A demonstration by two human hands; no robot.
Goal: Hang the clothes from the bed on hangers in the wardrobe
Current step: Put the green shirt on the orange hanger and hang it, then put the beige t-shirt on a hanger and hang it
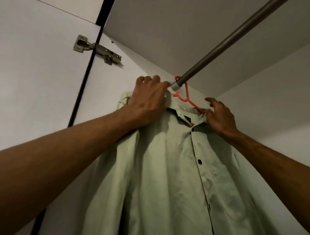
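A pale green button-up shirt [172,174] hangs inside the wardrobe on an orange plastic hanger [186,97]. The hanger's hook sits over the grey metal rail [230,41], right at the rail's end socket. My left hand [150,100] grips the shirt's left shoulder near the collar, fingers curled over the top. My right hand [220,117] pinches the collar and the hanger's arm on the right shoulder. The hanger's left arm is hidden under the cloth and my left hand.
The wardrobe's white side wall is close behind the shirt. A metal door hinge [98,49] joins the open door [35,52] at the left. The white top panel [176,26] is just above the rail, which runs up and to the right.
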